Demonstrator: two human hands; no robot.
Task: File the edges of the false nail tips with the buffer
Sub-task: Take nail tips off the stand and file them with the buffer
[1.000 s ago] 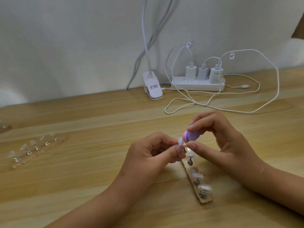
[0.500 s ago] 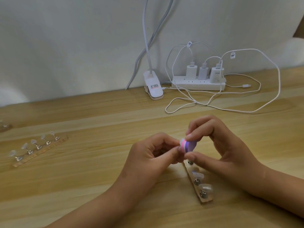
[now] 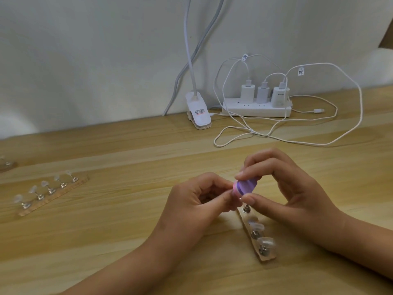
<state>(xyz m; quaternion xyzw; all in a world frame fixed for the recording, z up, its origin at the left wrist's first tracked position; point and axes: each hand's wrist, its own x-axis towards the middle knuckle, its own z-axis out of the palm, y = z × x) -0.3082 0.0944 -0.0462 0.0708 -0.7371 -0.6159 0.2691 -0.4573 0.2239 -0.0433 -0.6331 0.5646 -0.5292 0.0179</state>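
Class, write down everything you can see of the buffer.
The buffer is a stubby purple block with a pink layer at one end, foam-like in look. It lies roughly level, pinched between the right hand's thumb and forefinger. Its pink end meets the left hand's fingertips, which pinch what looks like a nail tip.

The buffer (image 3: 246,186) is purple with a pink band at one end. The false nail tips (image 3: 266,241) are clear to milky white. The holder strip (image 3: 268,257) is pale tan with silver studs. The table (image 3: 117,231) is light wood with a straight grain. The power strip (image 3: 255,109), cables (image 3: 359,107) and clip (image 3: 198,116) are white. The wall (image 3: 85,60) is plain off-white.
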